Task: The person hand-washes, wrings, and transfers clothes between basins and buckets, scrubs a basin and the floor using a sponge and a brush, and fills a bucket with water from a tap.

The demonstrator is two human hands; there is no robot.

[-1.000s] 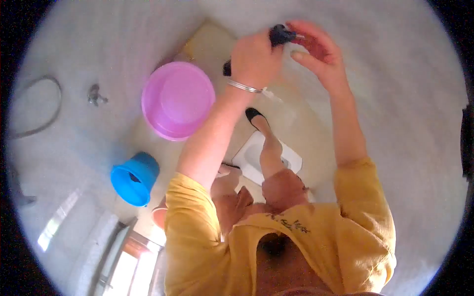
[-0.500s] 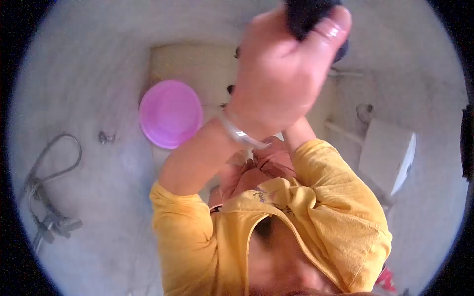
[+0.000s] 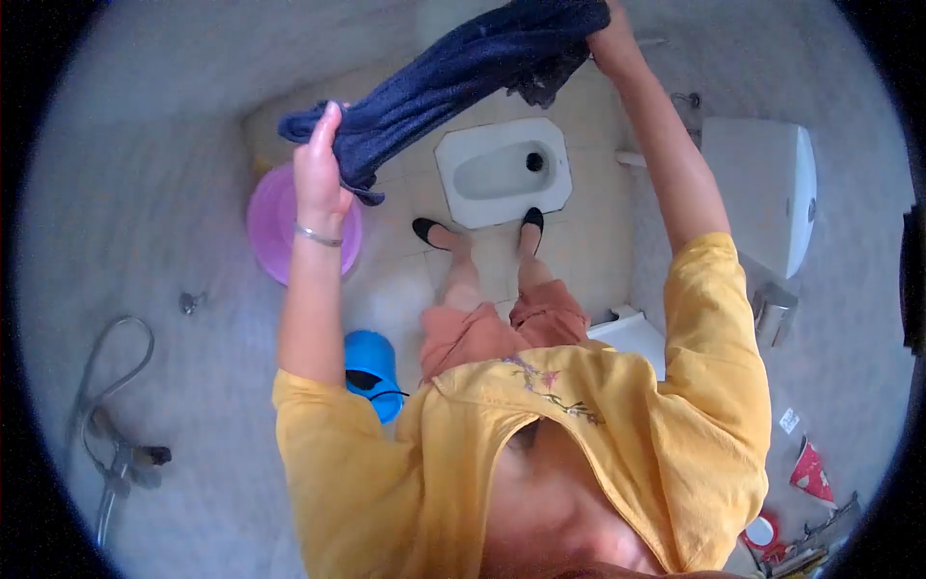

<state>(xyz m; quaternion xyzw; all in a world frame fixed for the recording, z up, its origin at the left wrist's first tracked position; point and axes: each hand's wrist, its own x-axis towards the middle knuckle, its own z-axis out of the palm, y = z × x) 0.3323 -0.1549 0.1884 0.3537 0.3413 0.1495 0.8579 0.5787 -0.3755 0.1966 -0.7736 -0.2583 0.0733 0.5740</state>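
A dark blue cloth (image 3: 444, 82) is stretched between my two hands, rising from left to right. At its lower left end my left hand (image 3: 320, 169) is closed on it, thumb up, a silver bracelet at the wrist. My right hand (image 3: 612, 43) grips the upper right end near the top edge, its fingers partly hidden by the cloth. A darker bunched part (image 3: 545, 85) hangs below the cloth near my right hand.
Below the cloth, a white squat toilet (image 3: 503, 174) is set in the tiled floor. A pink basin (image 3: 273, 227) and a blue bucket (image 3: 371, 352) stand at the left. A shower hose (image 3: 92, 372) hangs on the left wall, a white cistern (image 3: 757, 193) on the right.
The dark cloth was bunched up at my hands and now hangs stretched out between them. My hands have moved apart, left hand to the left and right hand to the upper right.
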